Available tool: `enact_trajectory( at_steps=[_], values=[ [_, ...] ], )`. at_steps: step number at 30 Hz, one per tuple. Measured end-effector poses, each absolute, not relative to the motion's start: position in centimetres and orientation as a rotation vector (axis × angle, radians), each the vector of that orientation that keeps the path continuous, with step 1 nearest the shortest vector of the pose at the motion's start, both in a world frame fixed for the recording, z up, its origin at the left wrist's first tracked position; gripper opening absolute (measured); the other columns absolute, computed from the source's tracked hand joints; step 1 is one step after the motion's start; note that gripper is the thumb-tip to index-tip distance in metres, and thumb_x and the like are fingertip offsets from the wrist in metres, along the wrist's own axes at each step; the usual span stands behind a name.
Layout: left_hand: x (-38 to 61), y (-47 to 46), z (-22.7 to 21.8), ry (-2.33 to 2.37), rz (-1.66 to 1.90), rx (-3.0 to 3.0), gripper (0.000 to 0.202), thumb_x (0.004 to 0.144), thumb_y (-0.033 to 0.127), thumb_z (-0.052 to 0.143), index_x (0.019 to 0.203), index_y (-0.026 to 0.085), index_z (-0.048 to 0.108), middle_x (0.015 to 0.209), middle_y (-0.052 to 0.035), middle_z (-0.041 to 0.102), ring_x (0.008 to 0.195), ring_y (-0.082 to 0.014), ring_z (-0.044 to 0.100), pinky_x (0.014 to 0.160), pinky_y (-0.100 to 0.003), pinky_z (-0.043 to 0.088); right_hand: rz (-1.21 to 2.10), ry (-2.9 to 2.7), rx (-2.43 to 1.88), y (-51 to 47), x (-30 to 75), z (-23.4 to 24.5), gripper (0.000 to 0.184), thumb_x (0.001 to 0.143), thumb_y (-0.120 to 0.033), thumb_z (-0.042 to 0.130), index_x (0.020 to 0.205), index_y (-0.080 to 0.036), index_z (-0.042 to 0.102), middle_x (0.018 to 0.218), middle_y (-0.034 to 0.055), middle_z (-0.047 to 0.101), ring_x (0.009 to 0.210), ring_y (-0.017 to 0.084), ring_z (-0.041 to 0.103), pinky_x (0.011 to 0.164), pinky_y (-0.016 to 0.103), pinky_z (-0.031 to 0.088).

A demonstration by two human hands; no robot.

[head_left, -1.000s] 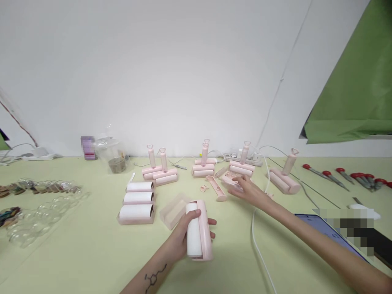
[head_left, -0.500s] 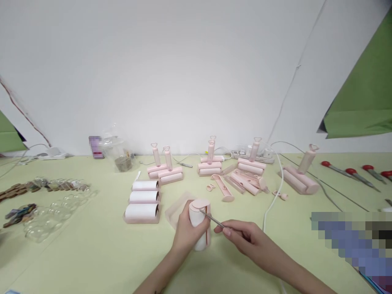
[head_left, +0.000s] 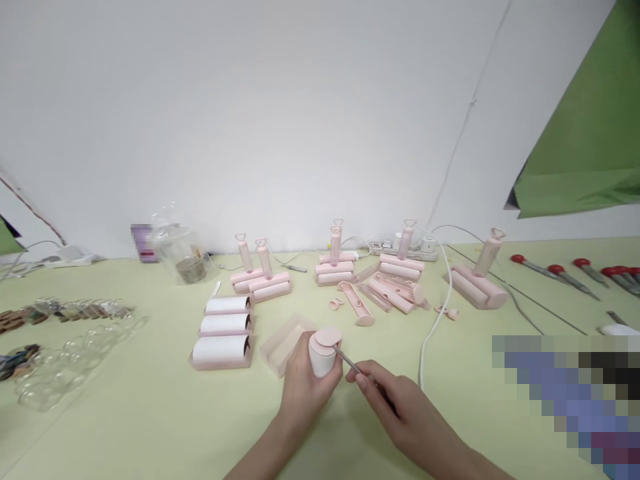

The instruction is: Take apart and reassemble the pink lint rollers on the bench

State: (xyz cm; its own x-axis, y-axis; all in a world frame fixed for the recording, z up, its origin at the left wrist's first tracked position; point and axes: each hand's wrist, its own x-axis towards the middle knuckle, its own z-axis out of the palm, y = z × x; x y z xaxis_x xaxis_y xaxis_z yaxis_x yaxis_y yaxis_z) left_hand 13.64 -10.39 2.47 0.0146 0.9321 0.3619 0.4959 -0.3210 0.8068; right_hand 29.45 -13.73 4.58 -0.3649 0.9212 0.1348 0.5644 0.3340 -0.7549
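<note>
My left hand [head_left: 303, 387] is wrapped round a lint roller head [head_left: 321, 362], a white paper roll held upright with a pink end cap [head_left: 329, 337] on top. The cap sits tilted, its right side raised a little. In my right hand [head_left: 395, 403] is a thin metal rod-like tool [head_left: 351, 362], pinched between thumb and fingers. Its tip touches the cap's right edge; the exact tip shape is too small to tell. Just left of my left hand lies a translucent pink cover [head_left: 280, 348]. The lower part of the roller is hidden by my fingers.
Several white rolls in pink covers [head_left: 223, 351] lie at left. Assembled pink lint rollers [head_left: 270, 285] stand along the back, with loose pink parts [head_left: 395, 293] among them. A white cable [head_left: 424, 350] crosses the right side. Red-handled tools [head_left: 547, 270] lie far right.
The view has shifted, so the table things sit further left. The tool tip has moved from the cap's front to its right edge, and the cap now looks lifted and tilted.
</note>
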Motion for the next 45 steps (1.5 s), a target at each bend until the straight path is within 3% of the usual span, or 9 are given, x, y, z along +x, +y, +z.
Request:
enact_trajectory(
  at_steps=[4,10,18,23,28,31,36,45],
  values=[
    [13.8,-9.9,2.6,1.587,1.215,1.806,0.017,0.072,0.033,0.052,0.083,0.021,0.049,0.075,-0.0013,0.061,0.068,-0.0197,0.059,0.059,-0.028,0.042,0.782,-1.948,-1.266,-13.3,28.6,3.1,0.029,0.091,-0.037,0.025,0.086,-0.022,0.050,0.062,-0.0015,0.053,0.053,0.014,0.048,0.053,0.023,0.034],
    [14.0,-8.7,3.4,1.714,1.197,1.796,0.020,0.070,0.036,0.055,0.079,0.023,0.042,0.071,0.0011,0.059,0.065,-0.0202,0.059,0.057,-0.027,0.039,0.683,-1.856,-1.249,-12.5,28.3,2.6,0.028,0.090,-0.036,0.028,0.088,-0.021,0.052,0.051,-0.0052,0.040,0.043,0.012,0.039,0.045,0.022,0.030],
    [16.4,-8.1,4.3,1.671,1.279,1.534,0.032,0.066,0.040,0.061,0.073,0.024,0.033,0.064,0.0043,0.055,0.060,-0.0181,0.056,0.053,-0.024,0.037,0.664,-1.775,-1.223,-11.7,28.8,2.4,0.027,0.089,-0.035,0.029,0.085,-0.021,0.052,0.056,-0.0030,0.047,0.046,0.012,0.041,0.046,0.022,0.032],
    [15.9,-7.9,4.0,1.412,1.332,1.375,0.033,0.063,0.037,0.065,0.073,0.022,0.038,0.064,0.0047,0.052,0.062,-0.0153,0.052,0.057,-0.023,0.039,0.684,-1.843,-1.253,-11.2,30.6,3.4,0.025,0.088,-0.037,0.033,0.074,-0.021,0.047,0.051,-0.0062,0.033,0.044,0.011,0.032,0.044,0.022,0.026],
    [15.4,-9.6,3.2,1.067,1.015,1.356,0.029,0.058,0.026,0.069,0.077,0.017,0.049,0.068,0.0035,0.052,0.064,-0.0120,0.048,0.057,-0.020,0.038,0.753,-1.724,-1.347,-10.7,31.4,3.8,0.026,0.075,-0.042,0.056,0.083,-0.024,0.039,0.070,-0.0056,0.044,0.044,0.007,0.028,0.044,0.021,0.026],
    [15.6,-10.5,2.9,1.028,0.982,1.281,0.030,0.058,0.025,0.071,0.076,0.017,0.049,0.066,0.0047,0.050,0.061,-0.0099,0.046,0.055,-0.019,0.036,0.958,-1.695,-1.280,-10.4,31.1,3.6,0.022,0.079,-0.039,0.051,0.080,-0.024,0.035,0.071,-0.0064,0.043,0.043,0.006,0.026,0.042,0.019,0.024],
    [16.1,-10.7,2.8,0.962,0.943,1.105,0.039,0.059,0.035,0.071,0.087,0.015,0.053,0.074,0.0007,0.055,0.066,-0.0118,0.050,0.059,-0.021,0.040,1.045,-1.600,-1.218,-10.1,31.5,3.6,0.029,0.078,-0.040,0.053,0.078,-0.023,0.029,0.076,-0.0059,0.046,0.042,0.004,0.023,0.040,0.019,0.020],
    [19.2,-11.3,4.1,1.087,1.103,1.041,0.034,0.062,0.035,0.069,0.071,0.019,0.040,0.059,0.0072,0.044,0.054,-0.0074,0.045,0.047,-0.016,0.036,0.700,-1.546,-1.255,-9.9,32.1,3.1,0.033,0.078,-0.039,0.053,0.068,-0.023,0.026,0.064,-0.0055,0.043,0.047,0.008,0.034,0.044,0.021,0.030]
  ],
)
